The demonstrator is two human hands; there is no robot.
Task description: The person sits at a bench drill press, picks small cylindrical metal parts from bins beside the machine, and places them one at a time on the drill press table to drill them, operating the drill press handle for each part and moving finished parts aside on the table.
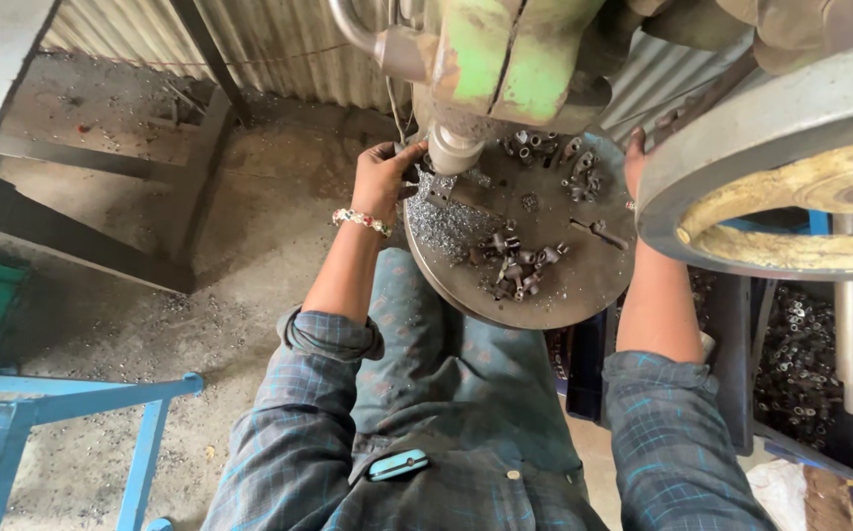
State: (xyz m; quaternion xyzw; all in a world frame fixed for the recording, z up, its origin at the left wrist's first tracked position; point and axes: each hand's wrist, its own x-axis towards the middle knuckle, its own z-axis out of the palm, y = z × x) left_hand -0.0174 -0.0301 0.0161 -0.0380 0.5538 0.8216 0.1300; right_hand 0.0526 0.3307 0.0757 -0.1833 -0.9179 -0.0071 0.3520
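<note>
Corrugated metal walls back a round grey steel surface; left hand fingers pinch a small part under the green press's ram, nearer than the right hand, whose fingers are hidden.

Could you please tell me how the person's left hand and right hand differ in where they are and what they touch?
The left hand is fully visible at the machine's spindle nose, fingers curled there; the right hand is mostly hidden behind the large wheel. The left wrist wears a beaded bracelet. Both reach over the round work table.
</note>
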